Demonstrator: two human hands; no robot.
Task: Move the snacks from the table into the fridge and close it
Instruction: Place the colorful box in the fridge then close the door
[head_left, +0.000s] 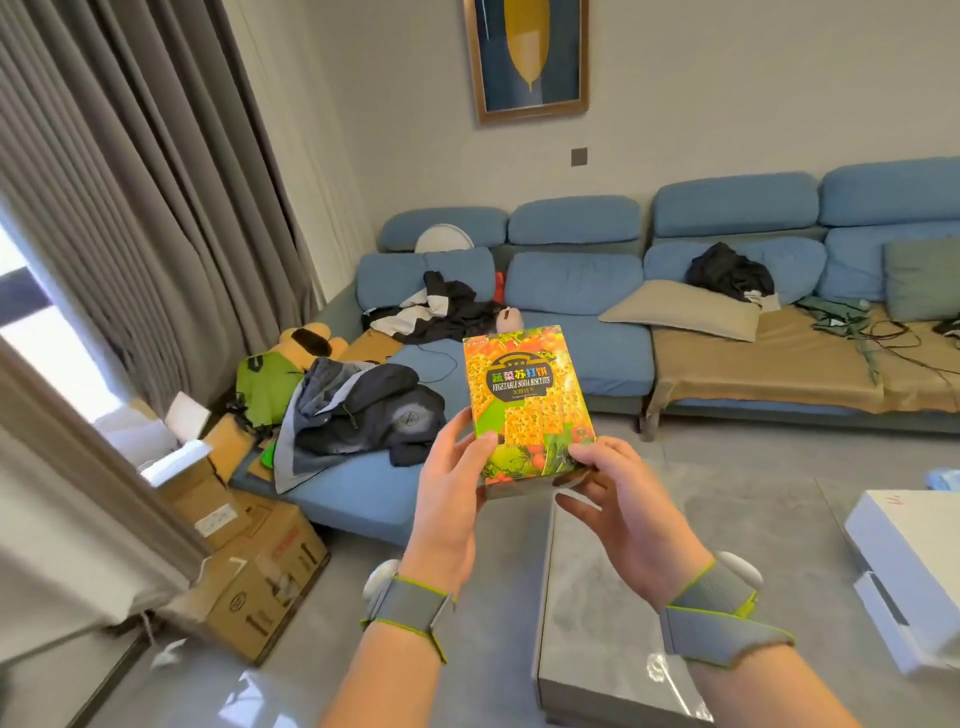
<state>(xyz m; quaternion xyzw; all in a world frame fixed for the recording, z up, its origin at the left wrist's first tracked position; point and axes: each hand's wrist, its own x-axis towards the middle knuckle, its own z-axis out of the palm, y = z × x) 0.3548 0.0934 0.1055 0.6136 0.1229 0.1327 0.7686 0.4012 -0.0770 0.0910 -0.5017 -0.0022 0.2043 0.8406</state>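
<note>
Held upright above the near end of the grey table (597, 597): 1 biscuit box (527, 405), closed, contents hidden, left hand (449, 499) and right hand (618, 499) fingers clasping its bottom corners.

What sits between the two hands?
The biscuit box, upright. The left hand and the right hand grip its lower corners, as the head view shows. Below the box, the gap between them is bare.
</note>
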